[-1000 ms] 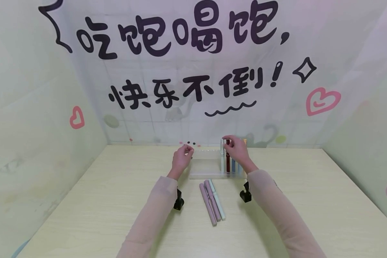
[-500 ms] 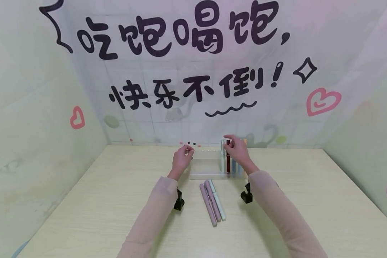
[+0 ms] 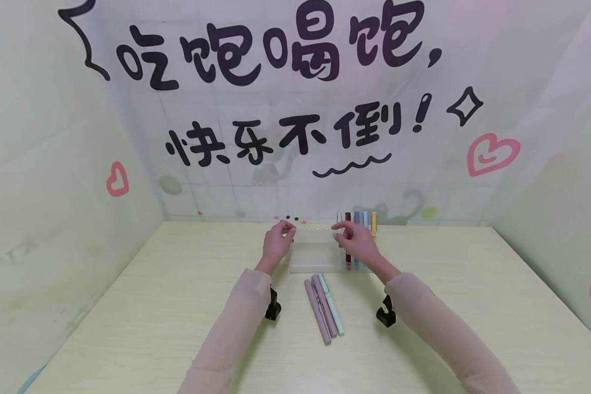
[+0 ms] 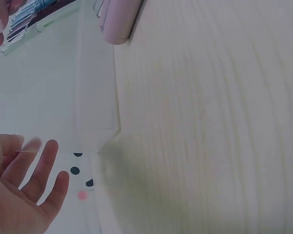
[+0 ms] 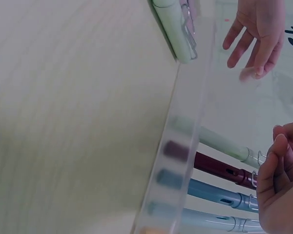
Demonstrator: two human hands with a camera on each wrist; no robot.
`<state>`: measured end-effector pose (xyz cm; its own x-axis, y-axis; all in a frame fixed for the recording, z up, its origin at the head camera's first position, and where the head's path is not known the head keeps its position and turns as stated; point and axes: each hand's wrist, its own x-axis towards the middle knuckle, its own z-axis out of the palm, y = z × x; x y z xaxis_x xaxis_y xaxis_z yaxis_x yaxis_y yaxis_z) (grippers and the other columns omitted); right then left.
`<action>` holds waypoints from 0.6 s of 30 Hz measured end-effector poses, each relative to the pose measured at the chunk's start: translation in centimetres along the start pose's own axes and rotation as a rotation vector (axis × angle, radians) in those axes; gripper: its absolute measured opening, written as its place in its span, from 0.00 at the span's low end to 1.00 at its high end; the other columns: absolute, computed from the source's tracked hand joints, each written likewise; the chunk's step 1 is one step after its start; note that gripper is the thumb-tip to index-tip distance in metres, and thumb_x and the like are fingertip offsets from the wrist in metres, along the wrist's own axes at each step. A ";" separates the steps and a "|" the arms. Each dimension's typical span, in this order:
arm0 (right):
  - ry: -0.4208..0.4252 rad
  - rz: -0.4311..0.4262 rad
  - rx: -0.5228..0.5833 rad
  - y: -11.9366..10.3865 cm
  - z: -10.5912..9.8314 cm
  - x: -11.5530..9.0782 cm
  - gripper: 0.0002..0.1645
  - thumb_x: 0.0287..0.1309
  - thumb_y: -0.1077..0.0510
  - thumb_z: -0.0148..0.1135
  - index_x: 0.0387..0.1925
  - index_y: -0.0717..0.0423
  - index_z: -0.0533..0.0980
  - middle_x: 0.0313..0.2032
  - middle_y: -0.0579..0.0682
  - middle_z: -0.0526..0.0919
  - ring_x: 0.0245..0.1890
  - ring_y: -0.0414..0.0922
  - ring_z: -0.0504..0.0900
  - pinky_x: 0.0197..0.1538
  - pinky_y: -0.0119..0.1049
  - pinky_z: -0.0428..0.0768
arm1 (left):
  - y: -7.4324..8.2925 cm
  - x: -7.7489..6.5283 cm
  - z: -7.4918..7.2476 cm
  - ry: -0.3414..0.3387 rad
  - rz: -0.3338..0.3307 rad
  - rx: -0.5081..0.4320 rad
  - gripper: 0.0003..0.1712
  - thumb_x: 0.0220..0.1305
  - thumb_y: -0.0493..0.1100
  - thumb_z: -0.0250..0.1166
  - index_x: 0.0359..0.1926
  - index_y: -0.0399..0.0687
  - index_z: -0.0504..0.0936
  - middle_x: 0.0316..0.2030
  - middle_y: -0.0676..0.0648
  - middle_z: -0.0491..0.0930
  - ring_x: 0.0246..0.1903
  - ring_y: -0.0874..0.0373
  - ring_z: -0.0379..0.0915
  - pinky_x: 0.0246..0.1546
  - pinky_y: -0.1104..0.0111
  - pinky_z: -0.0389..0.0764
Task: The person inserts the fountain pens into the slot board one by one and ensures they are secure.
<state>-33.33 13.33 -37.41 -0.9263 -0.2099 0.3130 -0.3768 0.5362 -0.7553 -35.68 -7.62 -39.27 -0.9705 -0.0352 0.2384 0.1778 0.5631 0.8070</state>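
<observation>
A clear pen stand stands near the back of the table. My left hand pinches its left side edge between thumb and forefinger, the other fingers spread in the left wrist view. My right hand is in front of the pens in the stand, thumb and forefinger apart in the head view, holding nothing. Side by side in the stand stand a pale green pen, a dark red pen, a blue pen, a light blue pen and an orange pen. My right hand partly hides them.
Two purple pens and a pale green pen lie together on the table in front of the stand. Behind is a white wall sheet with black lettering; side walls flank the table.
My right hand has left the top of the pens and moved down and slightly left, uncovering the caps of the blue, light blue and orange pens. The left hand has stayed put.
</observation>
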 end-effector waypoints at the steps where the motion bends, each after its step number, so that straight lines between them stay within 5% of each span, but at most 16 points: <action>1: -0.010 -0.001 -0.001 0.0 0.1 -0.3 0.10 0.56 0.60 0.56 0.40 0.57 0.75 0.18 0.49 0.74 0.16 0.44 0.70 0.17 0.32 0.67 | 0.0 0.0 0.0 0.000 0.001 0.000 0.09 0.62 0.41 0.54 0.39 0.40 0.75 0.40 0.41 0.78 0.32 0.53 0.78 0.34 0.65 0.75; 18: -0.247 -0.044 0.028 2.1 1.2 -3.8 0.09 0.54 0.62 0.57 0.36 0.63 0.76 0.19 0.50 0.76 0.14 0.42 0.71 0.17 0.32 0.72 | 0.0 0.0 0.0 0.010 0.023 -0.008 0.08 0.62 0.39 0.55 0.39 0.39 0.75 0.39 0.41 0.79 0.32 0.52 0.78 0.35 0.64 0.75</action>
<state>-30.63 14.25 -40.86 -0.8817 -0.4281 0.1984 -0.4139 0.5001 -0.7607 -35.73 -7.64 -39.29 -0.9644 -0.0310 0.2625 0.2014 0.5573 0.8055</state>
